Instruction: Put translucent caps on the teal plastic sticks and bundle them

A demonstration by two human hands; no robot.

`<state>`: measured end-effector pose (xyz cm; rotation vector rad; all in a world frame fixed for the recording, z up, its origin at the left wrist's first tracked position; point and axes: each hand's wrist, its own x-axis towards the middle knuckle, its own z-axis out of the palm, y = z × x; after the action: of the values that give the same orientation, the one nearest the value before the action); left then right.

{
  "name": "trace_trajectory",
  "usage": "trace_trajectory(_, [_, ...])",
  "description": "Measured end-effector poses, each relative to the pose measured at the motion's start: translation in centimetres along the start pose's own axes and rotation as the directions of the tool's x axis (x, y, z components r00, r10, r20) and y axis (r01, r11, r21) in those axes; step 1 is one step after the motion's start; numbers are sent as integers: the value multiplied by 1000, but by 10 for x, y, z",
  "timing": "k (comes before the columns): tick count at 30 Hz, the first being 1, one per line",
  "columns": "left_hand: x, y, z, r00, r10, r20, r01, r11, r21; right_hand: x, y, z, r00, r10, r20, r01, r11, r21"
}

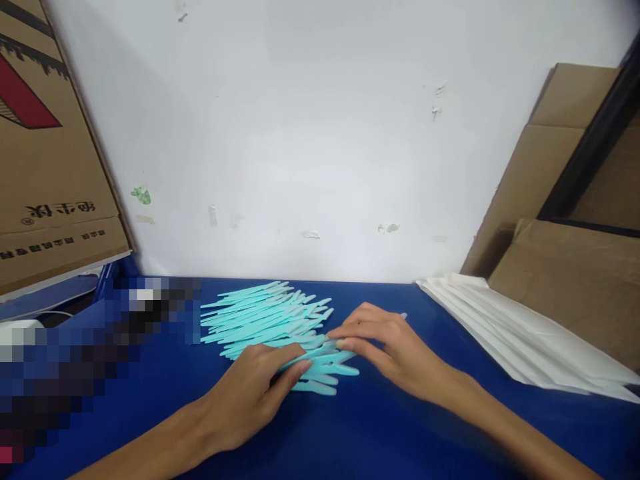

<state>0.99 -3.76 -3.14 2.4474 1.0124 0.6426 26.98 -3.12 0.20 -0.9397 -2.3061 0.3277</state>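
Note:
A loose pile of slim turquoise plastic sticks [250,320], many with clear or pale tips, lies on the blue table in front of me. They look like small eyebrow razors, but the exact kind is unclear. My left hand [250,393] grips one turquoise stick between thumb and fingers at the near side of the pile. My right hand [395,343] has its thumb and fingertips pinched together on the clear end of that stick. Several more turquoise sticks [325,383] lie fanned out beneath and beside the fingers, partly hidden by my left hand.
White paper-like sheets or bags [500,333] lie stacked at the right, beside brown cardboard [575,287]. A large printed carton [55,160] stands at the left. A white wall [300,133] rises behind the blue table [380,433]. A pixelated patch covers the left side.

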Motion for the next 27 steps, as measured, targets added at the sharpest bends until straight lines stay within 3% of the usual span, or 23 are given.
trace_trajectory(2, [0, 0, -1, 1000, 1, -12, -1, 1000, -3, 0, 16, -12, 995, 45, -85, -48, 998, -37])
trace_trajectory(4, [1, -1, -1, 1000, -14, -18, 13, 1000, -19, -4, 43, -29, 976, 143, -167, -171, 971, -167])
trace_trajectory(8, [3, -5, -2, 996, -88, -31, 87, 995, -56, -19, 103, -60, 929, 369, -6, -340, 850, -402])
trace_trajectory(12, [3, -10, 0, 990, -124, -70, 120, 991, -61, -29, 132, -65, 848, 490, 202, -430, 859, -276])
trace_trajectory(17, [3, -14, 2, 980, -168, -103, 162, 985, -67, -28, 138, -53, 832, 481, 277, -444, 876, -188])
trace_trajectory(21, [4, -14, 1, 976, -183, -118, 179, 983, -41, -23, 133, -44, 860, 419, 292, -395, 908, -140])
trace_trajectory(26, [6, -15, 2, 970, -210, -125, 208, 978, -26, -12, 94, -30, 924, 298, 239, -293, 954, -56])
trace_trajectory(27, [6, -15, 2, 968, -214, -134, 213, 977, -23, -10, 83, -27, 940, 267, 214, -282, 959, 40])
